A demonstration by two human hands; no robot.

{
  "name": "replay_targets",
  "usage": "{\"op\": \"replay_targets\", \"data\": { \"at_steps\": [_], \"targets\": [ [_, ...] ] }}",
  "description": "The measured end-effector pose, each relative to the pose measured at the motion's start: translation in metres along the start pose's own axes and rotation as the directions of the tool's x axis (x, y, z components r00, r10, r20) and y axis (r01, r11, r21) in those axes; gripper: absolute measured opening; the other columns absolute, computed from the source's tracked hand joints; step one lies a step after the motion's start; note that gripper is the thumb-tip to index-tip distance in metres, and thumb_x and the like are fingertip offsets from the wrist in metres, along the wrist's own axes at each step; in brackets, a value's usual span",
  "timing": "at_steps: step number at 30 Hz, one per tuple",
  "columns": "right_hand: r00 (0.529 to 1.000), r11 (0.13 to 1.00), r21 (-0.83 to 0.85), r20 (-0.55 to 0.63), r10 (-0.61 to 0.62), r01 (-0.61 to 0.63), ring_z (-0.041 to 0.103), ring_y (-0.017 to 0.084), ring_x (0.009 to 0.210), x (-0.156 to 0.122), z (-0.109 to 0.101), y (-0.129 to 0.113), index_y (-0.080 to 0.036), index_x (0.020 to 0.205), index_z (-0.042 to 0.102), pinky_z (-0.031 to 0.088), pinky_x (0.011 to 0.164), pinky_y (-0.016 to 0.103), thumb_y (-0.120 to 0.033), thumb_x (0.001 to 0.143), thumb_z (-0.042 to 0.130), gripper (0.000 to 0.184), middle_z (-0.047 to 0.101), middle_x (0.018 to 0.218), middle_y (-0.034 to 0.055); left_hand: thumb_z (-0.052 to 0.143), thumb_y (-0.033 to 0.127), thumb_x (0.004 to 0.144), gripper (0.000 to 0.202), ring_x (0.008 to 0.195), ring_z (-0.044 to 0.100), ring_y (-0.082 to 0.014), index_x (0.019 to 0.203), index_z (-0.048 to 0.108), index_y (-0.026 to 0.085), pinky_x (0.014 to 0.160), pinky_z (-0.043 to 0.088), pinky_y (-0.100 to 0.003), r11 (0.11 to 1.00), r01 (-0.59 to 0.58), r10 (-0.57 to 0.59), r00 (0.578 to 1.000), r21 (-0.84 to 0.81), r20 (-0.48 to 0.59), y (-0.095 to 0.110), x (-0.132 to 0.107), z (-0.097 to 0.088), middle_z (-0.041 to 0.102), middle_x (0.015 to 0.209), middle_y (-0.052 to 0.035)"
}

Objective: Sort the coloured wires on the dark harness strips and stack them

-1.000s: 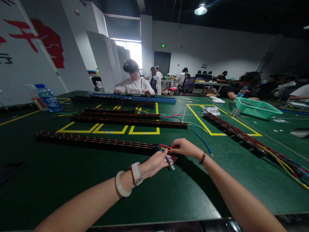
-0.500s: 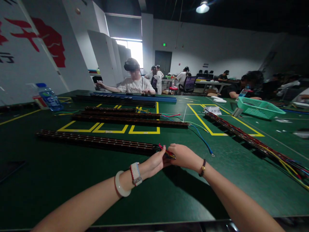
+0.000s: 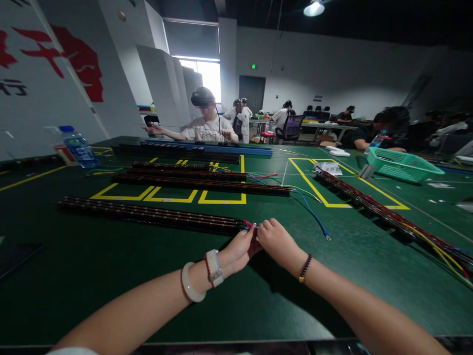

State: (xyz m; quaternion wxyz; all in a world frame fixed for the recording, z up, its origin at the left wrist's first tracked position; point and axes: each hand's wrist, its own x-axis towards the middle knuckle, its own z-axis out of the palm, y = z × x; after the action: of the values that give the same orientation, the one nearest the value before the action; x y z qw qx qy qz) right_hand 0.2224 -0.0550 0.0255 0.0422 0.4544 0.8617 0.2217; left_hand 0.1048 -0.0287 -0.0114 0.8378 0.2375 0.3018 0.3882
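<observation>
All round the clock from the hands spreads the big green table (image 3: 148, 310)! A long dark strip (image 3: 369, 206) laden with cables sweeps from one o'clock down to three, while the near strip (image 3: 155, 216), lined with copper-coloured bars, stretches from the hands out towards nine. More parallel strips (image 3: 201, 183) lie beyond at eleven. The green basket (image 3: 404, 167) sits at two, a water bottle (image 3: 80, 150) up at ten. And centre dial, here are the bare hands, meeting just off the near strip's end! A pale bangle (image 3: 191, 283) rings the left forearm. Right there, red wires (image 3: 247, 224) leave the strip and run into the left hand (image 3: 239, 249), thumb and fingers pinching them. The right hand (image 3: 278, 241) butts against it, fingers curled inward, tips hidden; whether they pinch anything, I can't tell.
</observation>
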Motion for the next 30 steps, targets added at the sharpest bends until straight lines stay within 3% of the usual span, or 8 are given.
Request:
{"op": "replay_targets", "data": {
  "at_steps": [6, 11, 16, 20, 24, 27, 30],
  "targets": [
    [0.999, 0.999, -0.044, -0.054, 0.004, -0.007, 0.051, 0.027, 0.087, -0.009, 0.008, -0.006, -0.006, 0.107, 0.062, 0.038, 0.072, 0.037, -0.004, 0.082, 0.047, 0.029, 0.061, 0.104, 0.0188, 0.052, 0.024, 0.089, 0.014, 0.067, 0.058, -0.0098, 0.080, 0.057, 0.014, 0.077, 0.048, -0.028, 1.000, 0.002, -0.002, 0.999, 0.000, 0.032, 0.000, 0.002, -0.001, 0.060, 0.073, -0.0012],
    [0.996, 0.996, 0.082, -0.074, 0.050, -0.044, 0.052, 0.023, 0.088, -0.018, 0.004, 0.011, -0.013, 0.115, 0.057, 0.039, 0.078, 0.035, -0.014, 0.087, 0.049, 0.029, 0.061, 0.100, 0.0121, 0.044, 0.020, 0.092, 0.017, 0.073, 0.062, -0.0114, 0.081, 0.054, 0.014, 0.083, 0.049, -0.031, 1.000, -0.011, 0.011, 0.997, -0.004, 0.081, -0.001, 0.003, 0.000, 0.064, 0.078, -0.0042],
    [0.987, 0.960, 0.236, -0.018, 0.157, -0.149, 0.055, 0.020, 0.083, -0.021, 0.005, 0.024, -0.018, 0.101, 0.062, 0.039, 0.074, 0.031, -0.028, 0.090, 0.053, 0.017, 0.061, 0.088, 0.0065, 0.049, 0.024, 0.091, 0.015, 0.071, 0.063, -0.0122, 0.083, 0.055, 0.012, 0.089, 0.047, -0.035, 1.000, 0.006, -0.005, 0.994, -0.011, 0.111, -0.002, 0.005, -0.005, 0.065, 0.078, -0.0059],
    [0.995, 0.987, 0.121, 0.016, 0.102, -0.103, 0.056, 0.022, 0.079, -0.020, 0.010, 0.017, -0.015, 0.089, 0.062, 0.038, 0.069, 0.033, -0.016, 0.088, 0.053, 0.009, 0.062, 0.085, 0.0092, 0.050, 0.026, 0.090, 0.016, 0.074, 0.063, -0.0124, 0.082, 0.055, 0.013, 0.090, 0.047, -0.034, 1.000, 0.022, -0.021, 0.993, 0.000, 0.112, -0.001, 0.004, -0.005, 0.065, 0.079, -0.0059],
    [0.997, 0.997, 0.038, 0.035, 0.073, -0.074, 0.057, 0.023, 0.075, -0.021, 0.013, 0.007, -0.011, 0.098, 0.060, 0.039, 0.065, 0.033, -0.006, 0.085, 0.049, 0.017, 0.063, 0.086, 0.0121, 0.048, 0.027, 0.091, 0.019, 0.081, 0.064, -0.0136, 0.078, 0.055, 0.015, 0.089, 0.048, -0.032, 0.999, 0.002, -0.006, 0.994, 0.040, 0.108, -0.003, 0.002, -0.001, 0.066, 0.082, -0.0070],
    [0.993, 0.992, 0.072, 0.057, 0.103, -0.107, 0.058, 0.022, 0.073, -0.021, 0.012, 0.007, -0.012, 0.094, 0.059, 0.039, 0.065, 0.032, -0.006, 0.085, 0.048, 0.015, 0.063, 0.081, 0.0110, 0.050, 0.028, 0.090, 0.018, 0.083, 0.065, -0.0146, 0.077, 0.054, 0.016, 0.089, 0.048, -0.032, 0.999, -0.025, 0.020, 0.994, 0.048, 0.111, -0.005, 0.003, -0.002, 0.066, 0.080, -0.0068],
    [0.981, 0.958, 0.216, 0.083, 0.173, -0.187, 0.060, 0.020, 0.073, -0.020, 0.008, 0.017, -0.015, 0.086, 0.059, 0.038, 0.066, 0.029, -0.014, 0.091, 0.045, 0.016, 0.064, 0.080, 0.0098, 0.052, 0.027, 0.089, 0.014, 0.080, 0.066, -0.0147, 0.082, 0.054, 0.015, 0.090, 0.048, -0.035, 0.999, -0.027, 0.023, 0.994, 0.039, 0.105, -0.005, 0.003, -0.004, 0.067, 0.082, -0.0071]
  ]
}}
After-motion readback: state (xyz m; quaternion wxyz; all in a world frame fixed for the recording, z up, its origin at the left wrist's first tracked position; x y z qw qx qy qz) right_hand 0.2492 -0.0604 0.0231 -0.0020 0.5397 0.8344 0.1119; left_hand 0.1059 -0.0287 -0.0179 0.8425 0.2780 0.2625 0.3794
